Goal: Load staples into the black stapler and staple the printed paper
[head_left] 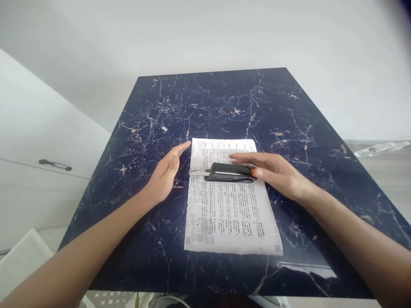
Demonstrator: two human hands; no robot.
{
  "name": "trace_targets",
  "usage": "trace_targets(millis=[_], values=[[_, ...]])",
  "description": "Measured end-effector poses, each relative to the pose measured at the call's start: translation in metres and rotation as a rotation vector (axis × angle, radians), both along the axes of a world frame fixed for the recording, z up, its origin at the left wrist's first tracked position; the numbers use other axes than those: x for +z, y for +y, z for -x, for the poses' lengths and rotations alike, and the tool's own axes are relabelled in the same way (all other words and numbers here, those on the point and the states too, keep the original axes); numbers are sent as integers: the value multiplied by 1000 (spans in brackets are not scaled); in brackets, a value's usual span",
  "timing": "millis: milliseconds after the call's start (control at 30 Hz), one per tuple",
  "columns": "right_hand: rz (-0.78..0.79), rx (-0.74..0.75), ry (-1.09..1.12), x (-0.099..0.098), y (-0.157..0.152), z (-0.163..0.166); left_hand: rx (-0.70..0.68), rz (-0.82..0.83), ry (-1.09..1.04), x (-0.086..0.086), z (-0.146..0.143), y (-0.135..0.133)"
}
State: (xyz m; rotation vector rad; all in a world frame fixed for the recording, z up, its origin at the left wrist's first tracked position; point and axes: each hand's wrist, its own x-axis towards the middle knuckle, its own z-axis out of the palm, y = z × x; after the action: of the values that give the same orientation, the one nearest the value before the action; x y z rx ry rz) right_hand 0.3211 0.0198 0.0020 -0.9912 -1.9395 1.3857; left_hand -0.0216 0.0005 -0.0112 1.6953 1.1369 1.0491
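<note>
A long black stapler with an orange piece at its right end lay crosswise on a white paper sheet covered in dense dark print. Its narrow, pale metal-looking strip pointed left and reached about to the sheet's left edge, while the orange end sat near the right edge.

The right hand came in from the right at that orange end. Its fingers stretched leftward, nearly straight, over the paper just beyond the stapler's far side, and the thumb lay at the orange piece. The hand was loosely spread, with the stapler's rear between thumb and fingers; whether the fingers touched the black body, I could not tell.

The left hand was held wide and free of any object, just left of the sheet, with its fingers extended toward the upper left corner. The stapler lay to its right, near but apart from it.

Beneath everything was a glossy dark-blue tabletop with white marble veining. A tiny whitish scrap lay on it beyond the left hand. A crumpled clear plastic wrapper showed past the table's right side, and a white cabinet with a dark handle stood at the left.
</note>
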Motion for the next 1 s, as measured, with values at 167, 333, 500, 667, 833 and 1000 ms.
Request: trace_targets(millis=[167, 333, 500, 667, 833, 1000], values=[[-452, -181, -237, -2, -23, 25, 21, 33, -168, 5, -10, -8], [-957, -229, -152, 3, -37, 28, -55, 379, -528, 10, -23, -15], [-1167, -23, -364, 5, -47, 23, -191, 552, -616, 12, -26, -14], [-1128, 3, -429, -1, -49, 22, -155, 534, -598, 6, -24, -11], [-1095, -481, -284, 5, -45, 28, -35, 444, -559, 6, -19, -8], [-501, -821, -237, 6, -41, 24, 194, 174, -508, 13, -16, -9]])
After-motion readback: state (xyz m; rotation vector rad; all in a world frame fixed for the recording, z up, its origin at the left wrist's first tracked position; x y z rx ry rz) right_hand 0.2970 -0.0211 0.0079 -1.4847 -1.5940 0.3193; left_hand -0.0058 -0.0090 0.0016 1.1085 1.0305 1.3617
